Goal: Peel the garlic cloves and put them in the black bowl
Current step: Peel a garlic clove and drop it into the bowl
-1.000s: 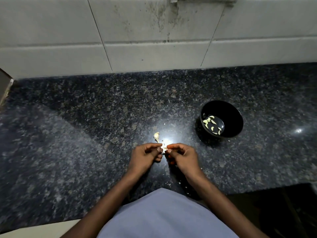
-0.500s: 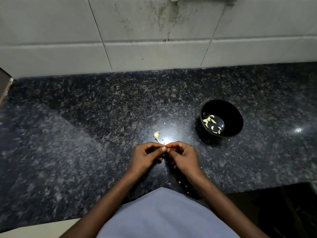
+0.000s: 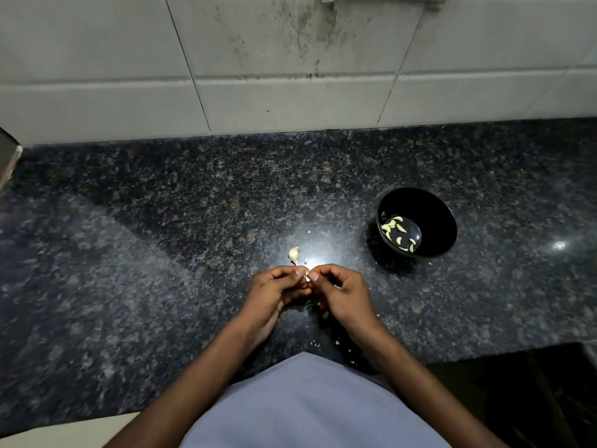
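My left hand (image 3: 274, 291) and my right hand (image 3: 342, 292) meet over the dark counter, fingertips pinching one small garlic clove (image 3: 307, 275) between them; only a pale sliver of it shows. A second, unpeeled clove (image 3: 294, 254) lies on the counter just beyond my left hand. The black bowl (image 3: 433, 202) stands to the right of my hands and holds several peeled cloves (image 3: 399, 232) on its bottom.
The speckled granite counter (image 3: 161, 253) runs back to a white tiled wall (image 3: 290, 76). Small bits of garlic skin (image 3: 336, 342) lie near the front edge by my body. The counter's front edge drops off at lower right.
My fingertips have closed tighter together, so less of the white skin shows between them. Bowl and loose clove have not moved.
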